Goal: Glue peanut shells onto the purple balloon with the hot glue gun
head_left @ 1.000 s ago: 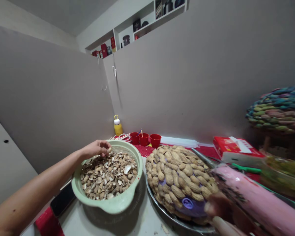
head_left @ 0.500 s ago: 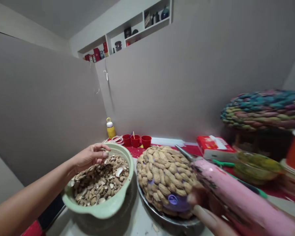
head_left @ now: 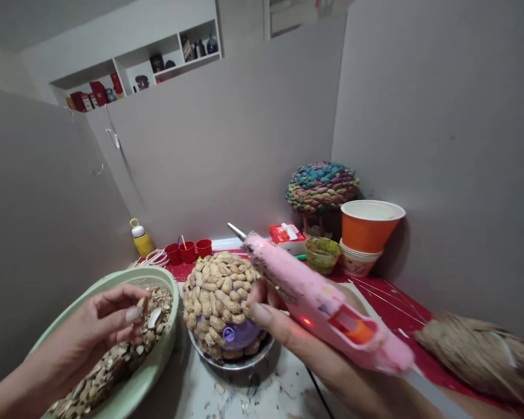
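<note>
Watching remotely, I see my right hand (head_left: 317, 350) wrapped around a pink glue gun (head_left: 303, 285) near the peanut-covered ball (head_left: 219, 304) on a metal plate (head_left: 231, 366), my left hand (head_left: 89, 329) pinching a shell (head_left: 142, 303) over the green basket (head_left: 163, 334).

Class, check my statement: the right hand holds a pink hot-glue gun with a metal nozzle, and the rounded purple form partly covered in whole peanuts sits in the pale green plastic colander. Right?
Not quite: the rounded purple form sits in a shallow silver metal dish, as the head view shows. The right hand does hold the pink hot-glue gun.
</note>
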`<action>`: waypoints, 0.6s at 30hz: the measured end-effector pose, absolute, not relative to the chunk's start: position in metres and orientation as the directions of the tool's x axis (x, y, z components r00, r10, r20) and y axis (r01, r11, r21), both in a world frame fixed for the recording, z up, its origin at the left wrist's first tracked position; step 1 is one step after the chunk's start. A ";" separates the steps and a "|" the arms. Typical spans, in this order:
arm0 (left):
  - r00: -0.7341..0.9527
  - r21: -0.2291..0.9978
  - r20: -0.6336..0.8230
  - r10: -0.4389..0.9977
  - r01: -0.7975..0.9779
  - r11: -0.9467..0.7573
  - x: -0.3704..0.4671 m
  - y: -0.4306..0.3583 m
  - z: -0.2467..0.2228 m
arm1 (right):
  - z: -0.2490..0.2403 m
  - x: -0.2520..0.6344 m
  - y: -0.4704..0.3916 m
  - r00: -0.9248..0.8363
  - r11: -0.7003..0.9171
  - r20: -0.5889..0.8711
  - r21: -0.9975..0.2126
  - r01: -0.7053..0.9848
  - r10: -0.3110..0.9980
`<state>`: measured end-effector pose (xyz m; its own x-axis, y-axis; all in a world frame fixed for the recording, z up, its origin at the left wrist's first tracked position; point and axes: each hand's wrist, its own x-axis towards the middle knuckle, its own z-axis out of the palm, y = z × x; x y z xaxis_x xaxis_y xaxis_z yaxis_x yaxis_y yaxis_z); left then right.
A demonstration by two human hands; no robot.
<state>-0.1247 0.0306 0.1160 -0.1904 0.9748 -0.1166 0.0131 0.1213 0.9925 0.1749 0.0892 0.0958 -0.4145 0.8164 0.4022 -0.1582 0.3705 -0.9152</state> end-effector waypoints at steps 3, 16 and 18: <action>-0.020 0.986 -0.152 0.988 -0.072 0.150 -0.095 0.022 0.114 | 0.090 0.165 0.088 -0.425 0.422 0.437 -0.896 -0.135 0.793; 0.326 0.934 -0.121 0.938 -0.282 0.218 -0.031 0.031 0.102 | 0.079 0.150 0.087 -0.576 0.506 0.548 -0.825 -0.253 0.606; 0.320 0.932 -0.142 0.937 -0.275 0.235 -0.030 0.030 0.102 | 0.083 0.154 0.087 -0.581 0.504 0.546 -0.826 -0.252 0.604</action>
<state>-0.0295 0.0303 0.1016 0.3200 0.9367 -0.1422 -0.2746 0.2354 0.9323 0.1536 0.0865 0.0826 -0.5806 0.6043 0.5456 -0.2517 0.5041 -0.8261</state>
